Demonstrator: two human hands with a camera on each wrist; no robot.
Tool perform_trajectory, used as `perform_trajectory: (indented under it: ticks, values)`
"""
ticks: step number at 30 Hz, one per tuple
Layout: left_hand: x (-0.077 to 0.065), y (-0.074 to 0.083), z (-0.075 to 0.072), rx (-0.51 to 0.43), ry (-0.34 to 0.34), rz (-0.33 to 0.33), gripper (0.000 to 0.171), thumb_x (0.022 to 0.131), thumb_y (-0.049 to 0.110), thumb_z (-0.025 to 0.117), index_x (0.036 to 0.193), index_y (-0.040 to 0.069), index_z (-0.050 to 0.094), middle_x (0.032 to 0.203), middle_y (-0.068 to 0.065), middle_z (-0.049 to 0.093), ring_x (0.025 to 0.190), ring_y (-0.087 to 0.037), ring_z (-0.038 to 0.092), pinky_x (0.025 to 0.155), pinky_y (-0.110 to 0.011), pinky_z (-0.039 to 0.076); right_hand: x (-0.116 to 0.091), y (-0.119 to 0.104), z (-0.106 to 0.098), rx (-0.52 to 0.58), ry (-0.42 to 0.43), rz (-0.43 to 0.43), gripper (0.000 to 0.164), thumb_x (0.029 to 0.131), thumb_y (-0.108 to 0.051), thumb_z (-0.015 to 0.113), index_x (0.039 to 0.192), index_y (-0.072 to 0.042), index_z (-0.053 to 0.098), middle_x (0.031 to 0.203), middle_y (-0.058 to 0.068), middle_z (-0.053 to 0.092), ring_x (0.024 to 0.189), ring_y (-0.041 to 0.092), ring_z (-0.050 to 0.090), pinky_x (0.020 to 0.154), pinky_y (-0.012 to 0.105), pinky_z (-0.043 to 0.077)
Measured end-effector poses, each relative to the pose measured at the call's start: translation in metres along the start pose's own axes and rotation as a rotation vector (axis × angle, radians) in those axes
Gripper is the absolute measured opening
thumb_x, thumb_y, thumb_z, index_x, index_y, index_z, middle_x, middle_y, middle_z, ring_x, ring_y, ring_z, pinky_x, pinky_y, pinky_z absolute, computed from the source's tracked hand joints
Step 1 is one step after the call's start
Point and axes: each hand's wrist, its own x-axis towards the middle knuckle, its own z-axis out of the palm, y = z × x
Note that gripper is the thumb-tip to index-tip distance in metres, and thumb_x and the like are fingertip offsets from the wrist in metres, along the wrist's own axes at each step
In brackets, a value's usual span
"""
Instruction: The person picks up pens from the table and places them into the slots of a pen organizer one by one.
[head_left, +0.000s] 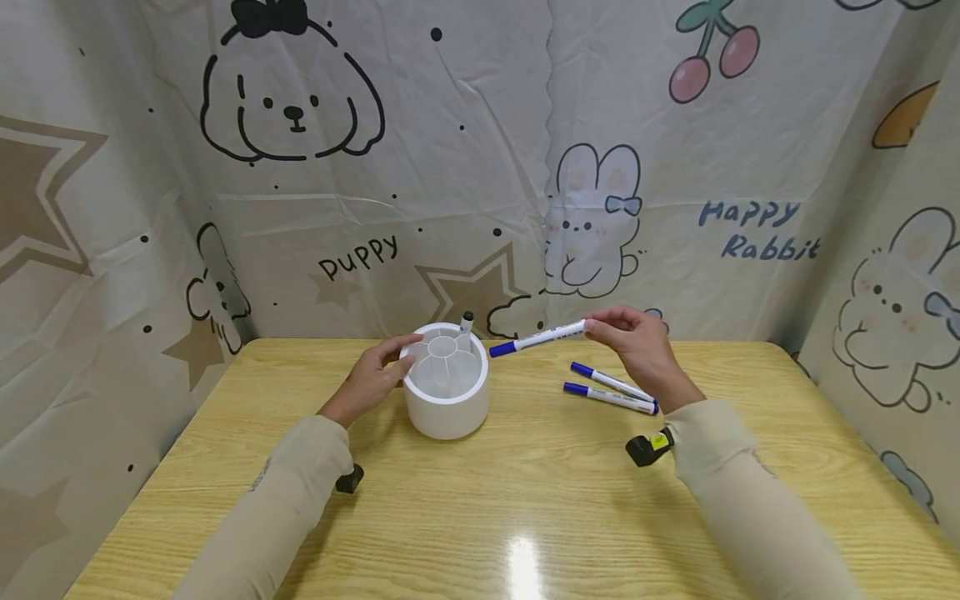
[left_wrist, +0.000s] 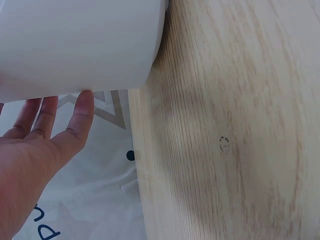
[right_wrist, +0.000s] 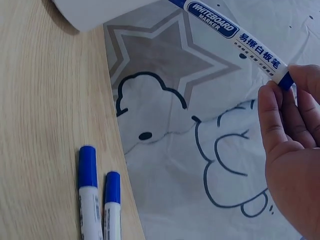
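Observation:
A round white pen organizer (head_left: 447,417) with several compartments stands on the table. My left hand (head_left: 373,373) holds its left side, thumb and fingers at the rim; in the left wrist view, fingertips touch the white wall. A pen with a black end (head_left: 467,321) stands upright in a back right compartment. My right hand (head_left: 637,346) pinches a blue-capped whiteboard marker (head_left: 551,335) by its rear end, above the table. The marker slants slightly, its cap pointing left, close to the organizer's right rim. In the right wrist view, its printed label (right_wrist: 212,20) shows.
Two more blue-capped markers, an upper one (head_left: 611,381) and a lower one (head_left: 611,398), lie on the wooden table (head_left: 480,500) below my right hand. A patterned cloth (head_left: 465,167) hangs behind the table's back edge and along both sides.

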Motion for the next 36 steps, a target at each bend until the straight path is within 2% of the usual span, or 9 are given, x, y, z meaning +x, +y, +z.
perform_trajectory:
  ticks: [5, 11, 17, 21, 30, 36]
  values:
    - [-0.001, 0.001, 0.0, -0.003, 0.003, 0.0, 0.041, 0.105, 0.007, 0.05, 0.145, 0.001, 0.049, 0.144, -0.023, 0.047, 0.125, -0.039, 0.05, 0.089, -0.039, 0.055, 0.003, -0.004, 0.011, 0.019, -0.005, -0.004, 0.032, 0.092, -0.023, 0.074, 0.113, 0.0, 0.063, 0.103, -0.006, 0.071, 0.097, 0.011, 0.066, 0.094, 0.027, 0.053]
    - [-0.001, 0.002, 0.001, -0.002, -0.003, -0.004, 0.041, 0.105, 0.007, 0.049, 0.146, 0.002, 0.048, 0.146, -0.023, 0.045, 0.126, -0.039, 0.049, 0.089, -0.04, 0.056, 0.006, -0.008, 0.022, 0.004, 0.003, 0.008, 0.032, 0.092, -0.022, 0.075, 0.113, 0.0, 0.065, 0.102, -0.002, 0.071, 0.096, 0.012, 0.067, 0.09, 0.024, 0.053]
    - [-0.001, 0.002, 0.001, -0.003, 0.0, 0.0, 0.041, 0.105, 0.007, 0.049, 0.145, 0.001, 0.048, 0.145, -0.023, 0.046, 0.125, -0.039, 0.05, 0.088, -0.039, 0.055, 0.008, -0.012, 0.032, -0.014, 0.007, -0.004, 0.033, 0.091, -0.026, 0.076, 0.112, -0.003, 0.067, 0.106, 0.0, 0.072, 0.102, 0.016, 0.064, 0.1, 0.034, 0.049]
    - [-0.001, 0.001, 0.0, 0.003, 0.0, -0.007, 0.041, 0.105, 0.008, 0.05, 0.146, 0.002, 0.048, 0.145, -0.023, 0.046, 0.125, -0.039, 0.05, 0.088, -0.039, 0.055, 0.01, -0.014, 0.04, -0.014, 0.012, -0.011, 0.033, 0.089, -0.028, 0.078, 0.11, -0.004, 0.068, 0.104, -0.002, 0.072, 0.104, 0.017, 0.062, 0.102, 0.037, 0.047]
    - [-0.001, 0.0, 0.0, -0.005, -0.002, 0.007, 0.04, 0.105, 0.008, 0.049, 0.145, 0.002, 0.048, 0.145, -0.023, 0.047, 0.125, -0.038, 0.05, 0.087, -0.038, 0.055, 0.013, -0.016, 0.056, 0.028, -0.003, -0.045, 0.03, 0.09, -0.023, 0.078, 0.109, -0.001, 0.069, 0.098, -0.004, 0.072, 0.097, 0.017, 0.062, 0.095, 0.032, 0.049]
    - [-0.001, 0.0, 0.0, -0.007, -0.001, 0.005, 0.04, 0.105, 0.008, 0.049, 0.145, 0.002, 0.049, 0.146, -0.022, 0.046, 0.126, -0.038, 0.05, 0.088, -0.038, 0.055, 0.013, -0.019, 0.064, 0.062, -0.009, -0.071, 0.022, 0.09, -0.02, 0.077, 0.104, -0.004, 0.069, 0.099, -0.004, 0.072, 0.099, 0.015, 0.063, 0.097, 0.033, 0.048]
